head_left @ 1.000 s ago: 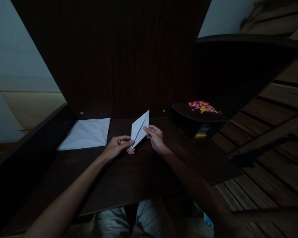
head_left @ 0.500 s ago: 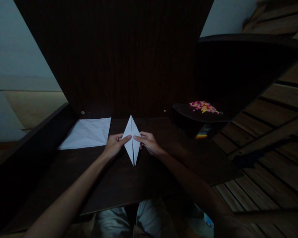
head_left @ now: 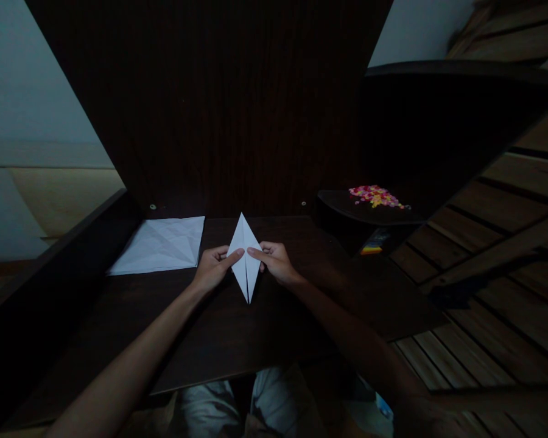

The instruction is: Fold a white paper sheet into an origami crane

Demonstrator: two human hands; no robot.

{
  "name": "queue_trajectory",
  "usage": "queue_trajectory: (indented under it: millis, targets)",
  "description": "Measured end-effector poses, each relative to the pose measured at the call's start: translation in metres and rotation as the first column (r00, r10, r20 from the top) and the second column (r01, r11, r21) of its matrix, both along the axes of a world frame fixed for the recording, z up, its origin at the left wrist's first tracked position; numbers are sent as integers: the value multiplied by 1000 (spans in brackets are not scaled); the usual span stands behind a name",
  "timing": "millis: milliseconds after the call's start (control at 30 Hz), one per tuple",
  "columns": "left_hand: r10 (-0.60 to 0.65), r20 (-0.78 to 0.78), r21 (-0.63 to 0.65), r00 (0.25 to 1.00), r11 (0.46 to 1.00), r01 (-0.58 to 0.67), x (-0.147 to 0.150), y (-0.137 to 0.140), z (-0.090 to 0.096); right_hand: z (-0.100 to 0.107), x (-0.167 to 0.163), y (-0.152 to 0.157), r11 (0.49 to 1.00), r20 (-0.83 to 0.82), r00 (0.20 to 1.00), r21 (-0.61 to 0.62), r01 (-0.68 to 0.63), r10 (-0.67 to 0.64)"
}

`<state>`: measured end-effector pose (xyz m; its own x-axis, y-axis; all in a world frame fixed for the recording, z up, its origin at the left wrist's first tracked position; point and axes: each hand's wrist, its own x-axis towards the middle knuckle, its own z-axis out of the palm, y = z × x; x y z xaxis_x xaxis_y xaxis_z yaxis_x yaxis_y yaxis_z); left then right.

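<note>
A white sheet of paper folded into a tall diamond (head_left: pixel 245 277) is held just above the dark desk, its long axis pointing away from me. A slit runs up from its near tip, splitting that lower end into two points. My left hand (head_left: pixel 214 266) pinches the left corner, thumb on top and fingers behind. On the right corner, my right hand (head_left: pixel 276 261) has the same grip. Both thumbs lie on the paper near the middle crease, with their tips almost meeting. The back of the paper is hidden.
Creased white paper sheets (head_left: pixel 164 244) lie at the desk's back left. To the right, a small curved shelf (head_left: pixel 342 204) bears a heap of pink, red and yellow bits (head_left: pixel 377 196). The dark desk (head_left: pixel 219 340) ends at a tall back panel (head_left: pixel 237 109). Wooden slats (head_left: pixel 506 304) stand at right.
The folded paper and both hands have shifted very slightly to the right. The slit at the near end looks a little narrower. Both hands keep their hold.
</note>
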<state>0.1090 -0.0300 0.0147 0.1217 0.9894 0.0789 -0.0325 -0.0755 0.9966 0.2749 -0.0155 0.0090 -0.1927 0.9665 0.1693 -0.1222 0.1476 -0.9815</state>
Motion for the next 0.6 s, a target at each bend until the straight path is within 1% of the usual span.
queue_trajectory:
  millis: [200, 367, 433, 500, 600]
  targets:
    - [-16, 69, -22, 998, 1000, 17, 3, 2, -5, -1, -1, 1, 1000, -51, 999, -16, -1, 0]
    - [-15, 95, -34, 995, 999, 18, 3, 2, -4, -2, -2, 0, 999, -29, 1000, -34, 2, -3]
    - [-13, 114, -26, 993, 1000, 16, 4, 2, -4, -1, -3, -2, 1000, -19, 999, -5, 29, -29]
    - [15, 156, -21, 988, 1000, -12, 6, 3, -5, 1, -4, -4, 995, -26, 996, 63, 82, -81]
    - [117, 219, 5, 969, 993, -121, 8, 5, -8, 3, -6, -7, 980, -57, 991, 151, 126, -119]
